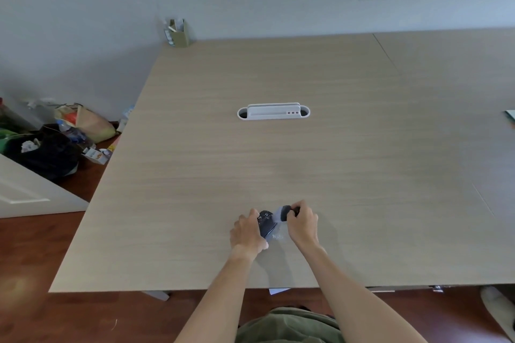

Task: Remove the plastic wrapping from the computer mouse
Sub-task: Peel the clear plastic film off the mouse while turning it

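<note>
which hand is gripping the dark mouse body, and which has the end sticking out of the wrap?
The left hand clamps the dark mouse body through the clear plastic wrap. The right hand pinches the end poking out at the top.

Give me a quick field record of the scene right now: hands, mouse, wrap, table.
left hand: grips the mouse's left side
right hand: pinches the right end of the bundle
mouse: dark, held between both hands just over the table
wrap: clear plastic, still partly on the mouse
table: light wood, white cable port at centre, small box at far left corner
</note>
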Demonstrator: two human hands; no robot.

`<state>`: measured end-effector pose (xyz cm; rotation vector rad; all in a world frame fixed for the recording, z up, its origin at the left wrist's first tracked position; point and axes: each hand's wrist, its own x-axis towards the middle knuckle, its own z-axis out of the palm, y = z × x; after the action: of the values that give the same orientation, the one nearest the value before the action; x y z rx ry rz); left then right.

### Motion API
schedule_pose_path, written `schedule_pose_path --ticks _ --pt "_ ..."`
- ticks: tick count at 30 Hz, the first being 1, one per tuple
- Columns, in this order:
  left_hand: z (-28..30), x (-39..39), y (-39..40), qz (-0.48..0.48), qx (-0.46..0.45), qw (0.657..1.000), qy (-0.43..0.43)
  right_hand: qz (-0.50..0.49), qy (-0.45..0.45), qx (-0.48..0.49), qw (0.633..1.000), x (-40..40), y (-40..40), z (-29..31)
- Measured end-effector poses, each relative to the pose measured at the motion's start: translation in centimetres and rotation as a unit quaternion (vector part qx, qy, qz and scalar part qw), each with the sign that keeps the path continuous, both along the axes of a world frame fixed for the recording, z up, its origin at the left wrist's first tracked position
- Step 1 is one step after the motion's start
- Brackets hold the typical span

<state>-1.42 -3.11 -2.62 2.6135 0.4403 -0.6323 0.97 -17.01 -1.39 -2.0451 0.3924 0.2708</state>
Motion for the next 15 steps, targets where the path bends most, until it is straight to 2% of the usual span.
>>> schedule_pose_path --ticks 2,5,8,12,15 --pt "-0.19 -0.09 -0.09 -0.005 0.015 1.0 -0.004 -0.026 -0.018 0.004 0.999 -0.15 -0.04 0.1" --pt "-0.44 -0.25 -0.54 -0.014 0.05 0.998 -0.04 -0.003 0.001 0.044 0.999 -0.27 0.2 -0.1" --pt "-0.76 -0.27 -0.7 -0.008 0.039 0.998 -0.05 0.036 0.022 0.033 0.999 -0.5 0.35 -0.41" --pt "-0.89 -0.13 -0.4 0.007 0.015 0.998 -0.053 -0.022 -0.012 -0.008 1.0 -0.63 0.0 0.04" --pt "-0.69 0.03 -0.28 0.009 0.001 0.999 -0.046 -0.028 -0.02 0.014 0.999 -0.43 0.15 0.21"
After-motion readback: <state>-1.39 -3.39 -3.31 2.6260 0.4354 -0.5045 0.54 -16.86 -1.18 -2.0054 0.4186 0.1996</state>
